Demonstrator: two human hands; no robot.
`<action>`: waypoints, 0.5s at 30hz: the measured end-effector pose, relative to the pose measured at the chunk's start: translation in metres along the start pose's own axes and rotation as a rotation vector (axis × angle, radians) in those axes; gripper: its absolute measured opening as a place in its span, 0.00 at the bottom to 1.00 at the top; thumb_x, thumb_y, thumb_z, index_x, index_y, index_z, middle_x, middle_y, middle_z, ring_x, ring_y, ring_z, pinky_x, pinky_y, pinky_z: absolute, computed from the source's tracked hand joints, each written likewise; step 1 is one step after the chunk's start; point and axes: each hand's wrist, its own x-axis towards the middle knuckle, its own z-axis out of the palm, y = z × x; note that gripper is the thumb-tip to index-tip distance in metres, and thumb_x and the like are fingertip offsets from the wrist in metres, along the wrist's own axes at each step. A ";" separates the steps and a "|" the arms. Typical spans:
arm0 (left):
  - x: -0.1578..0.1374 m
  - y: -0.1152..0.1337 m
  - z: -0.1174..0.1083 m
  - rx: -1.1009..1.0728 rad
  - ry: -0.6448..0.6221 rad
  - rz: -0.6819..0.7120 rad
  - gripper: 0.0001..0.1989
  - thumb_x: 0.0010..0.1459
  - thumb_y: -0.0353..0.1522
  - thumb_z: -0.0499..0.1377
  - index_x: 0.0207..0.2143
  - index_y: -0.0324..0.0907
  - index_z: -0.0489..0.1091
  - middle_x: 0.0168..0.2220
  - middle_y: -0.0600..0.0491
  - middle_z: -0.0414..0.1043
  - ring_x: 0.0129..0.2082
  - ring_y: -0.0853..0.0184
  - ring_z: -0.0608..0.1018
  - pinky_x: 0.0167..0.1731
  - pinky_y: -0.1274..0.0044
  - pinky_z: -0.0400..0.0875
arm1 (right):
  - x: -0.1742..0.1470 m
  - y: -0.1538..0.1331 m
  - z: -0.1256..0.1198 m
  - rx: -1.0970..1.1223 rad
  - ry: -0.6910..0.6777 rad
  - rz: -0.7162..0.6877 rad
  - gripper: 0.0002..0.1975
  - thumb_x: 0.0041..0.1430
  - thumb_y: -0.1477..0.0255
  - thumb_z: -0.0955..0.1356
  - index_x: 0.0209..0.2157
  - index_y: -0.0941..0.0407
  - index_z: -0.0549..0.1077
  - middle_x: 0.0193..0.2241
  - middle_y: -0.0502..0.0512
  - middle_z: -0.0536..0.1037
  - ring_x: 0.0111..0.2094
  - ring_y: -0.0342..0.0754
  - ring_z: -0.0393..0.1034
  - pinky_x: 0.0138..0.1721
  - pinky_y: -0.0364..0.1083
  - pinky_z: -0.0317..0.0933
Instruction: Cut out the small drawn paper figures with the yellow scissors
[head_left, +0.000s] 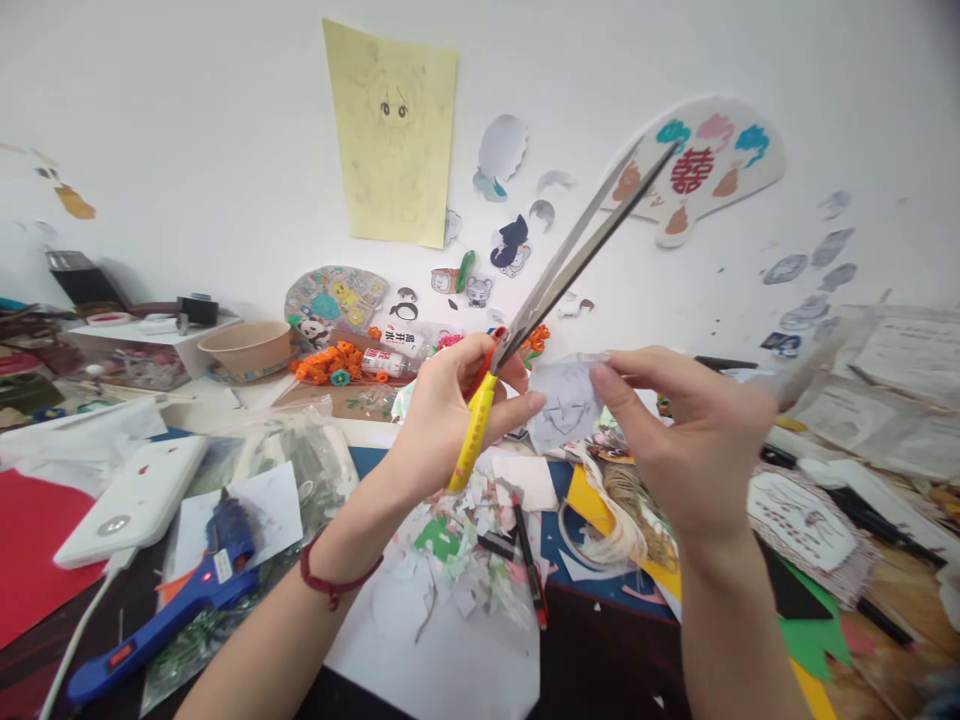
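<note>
My left hand [442, 400] is closed round a pair of scissors [592, 245] with yellow and red handles. Their long blades point up and to the right, slightly parted, with no paper between them. Between thumb and fingers, my right hand [682, 430] pinches a small paper cutout [566, 405] that bears a pencil-drawn face. The left thumb tip comes up to the cutout's left edge; whether it presses on it I cannot tell. Below both hands, paper scraps [472, 560] lie heaped on a white sheet [375, 650].
A blue glue gun [187, 590] with a lit red light and a white power bank [135, 500] lie at left. A black-and-red pen [531, 560] crosses the scraps. White cord [607, 530] coils at right. Behind, cutouts, a yellow drawing [394, 170] and a fan-shaped board [720, 165] hang on the wall.
</note>
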 end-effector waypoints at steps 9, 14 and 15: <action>0.001 0.003 -0.006 0.068 -0.036 -0.007 0.11 0.49 0.29 0.70 0.28 0.42 0.69 0.21 0.60 0.63 0.21 0.74 0.65 0.20 0.79 0.60 | 0.001 0.003 -0.002 0.045 0.031 0.020 0.03 0.58 0.74 0.72 0.31 0.52 0.78 0.26 0.49 0.80 0.28 0.47 0.72 0.30 0.47 0.66; 0.002 0.009 -0.010 0.166 -0.009 0.001 0.08 0.54 0.33 0.66 0.29 0.42 0.69 0.25 0.56 0.68 0.24 0.72 0.67 0.22 0.78 0.61 | 0.002 0.007 -0.003 0.072 0.089 0.043 0.02 0.57 0.73 0.73 0.30 0.51 0.79 0.25 0.48 0.79 0.27 0.47 0.72 0.30 0.48 0.67; 0.003 0.010 -0.011 0.181 -0.010 0.013 0.07 0.55 0.33 0.65 0.29 0.42 0.69 0.25 0.57 0.68 0.24 0.72 0.67 0.22 0.78 0.61 | 0.002 0.007 -0.004 0.070 0.093 0.042 0.02 0.57 0.73 0.73 0.30 0.51 0.79 0.25 0.48 0.79 0.27 0.47 0.72 0.29 0.48 0.67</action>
